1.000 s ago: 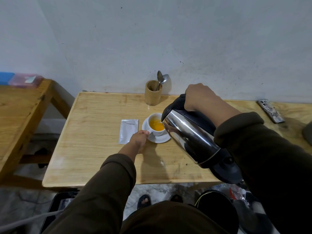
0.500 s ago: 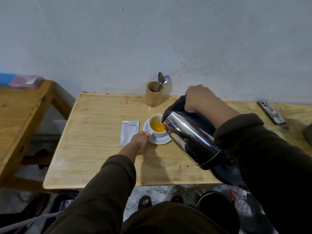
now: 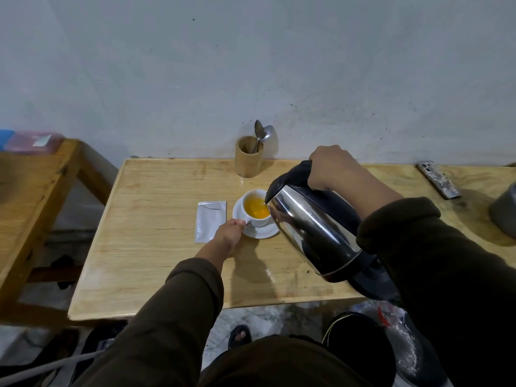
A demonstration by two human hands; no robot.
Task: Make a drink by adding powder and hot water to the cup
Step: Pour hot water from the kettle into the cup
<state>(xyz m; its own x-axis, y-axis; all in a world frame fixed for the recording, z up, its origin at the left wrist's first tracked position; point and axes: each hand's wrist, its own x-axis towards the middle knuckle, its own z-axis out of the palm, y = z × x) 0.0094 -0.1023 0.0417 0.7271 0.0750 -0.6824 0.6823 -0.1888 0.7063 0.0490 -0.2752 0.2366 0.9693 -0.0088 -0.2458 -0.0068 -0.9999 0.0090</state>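
The small white ceramic cup (image 3: 256, 207) sits on its white saucer (image 3: 261, 231) near the middle of the pale wooden table (image 3: 156, 252), closer to the back edge. It already holds orange liquid, so the powder appears to be in. The torn silver sachet (image 3: 210, 220) lies flat just beside the saucer. The right hand (image 3: 333, 167) is wrapped around the black handle of the tilted stainless steel kettle (image 3: 314, 230), spout over the rim (pouring seems underway). The left hand (image 3: 230, 233) pinches the cup's handle. Filling looks nearly done; stirring likely remains.
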